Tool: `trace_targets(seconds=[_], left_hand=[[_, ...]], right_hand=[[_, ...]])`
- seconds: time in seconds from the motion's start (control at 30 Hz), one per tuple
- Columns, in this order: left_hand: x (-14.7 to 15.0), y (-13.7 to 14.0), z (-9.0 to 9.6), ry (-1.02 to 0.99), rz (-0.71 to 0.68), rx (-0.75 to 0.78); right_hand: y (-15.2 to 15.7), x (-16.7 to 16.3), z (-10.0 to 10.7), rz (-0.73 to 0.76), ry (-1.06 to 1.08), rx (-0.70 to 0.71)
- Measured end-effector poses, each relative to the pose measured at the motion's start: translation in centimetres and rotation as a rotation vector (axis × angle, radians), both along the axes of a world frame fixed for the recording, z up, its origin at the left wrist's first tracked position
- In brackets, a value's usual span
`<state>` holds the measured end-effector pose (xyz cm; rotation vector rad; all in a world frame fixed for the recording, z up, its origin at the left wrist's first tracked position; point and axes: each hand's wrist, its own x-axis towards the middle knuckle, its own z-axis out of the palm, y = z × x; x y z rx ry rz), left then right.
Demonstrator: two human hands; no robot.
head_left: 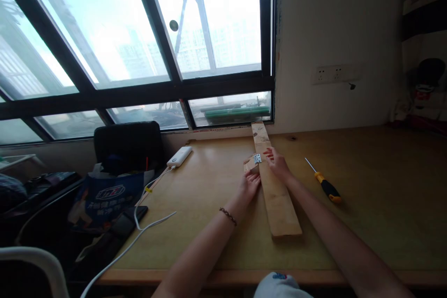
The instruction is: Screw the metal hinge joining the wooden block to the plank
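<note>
A long wooden plank (279,205) lies on the table, running from near my side toward the window. A small metal hinge (257,158) sits at its left edge, where a short wooden block (249,164) meets the plank. My left hand (252,185) is closed around the near side of the block, its fingertips partly hidden. Resting over the plank's right side is my right hand (277,164), fingers loosely bent and apart, close to the hinge. To the right, a screwdriver (326,186) with a yellow and black handle lies on the table.
A white power strip (179,156) stands at the table's left edge, its white cable (138,223) trailing toward me. Beyond that edge are a black chair (129,144) and a blue bag (104,200). The window and wall bound the table's far side.
</note>
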<state>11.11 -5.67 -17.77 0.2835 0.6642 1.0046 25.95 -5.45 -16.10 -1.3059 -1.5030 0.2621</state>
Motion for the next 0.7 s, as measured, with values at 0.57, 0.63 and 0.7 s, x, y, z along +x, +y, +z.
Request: trace_targets(seconds=[0.57, 0.63, 0.7], left_hand=[[0.0, 0.7, -1.2, -0.169, 0.143, 0.102], [-0.1, 0.6, -1.0, -0.171, 0.155, 0.100], [-0.2, 0.4, -0.9, -0.168, 0.166, 0.114]], right_hand=[[0.1, 1.1, -2.4, 0.056, -0.340, -0.013], [0.1, 1.1, -2.5, 0.050, -0.358, -0.013], [0.1, 1.1, -2.4, 0.053, -0.379, -0.017]])
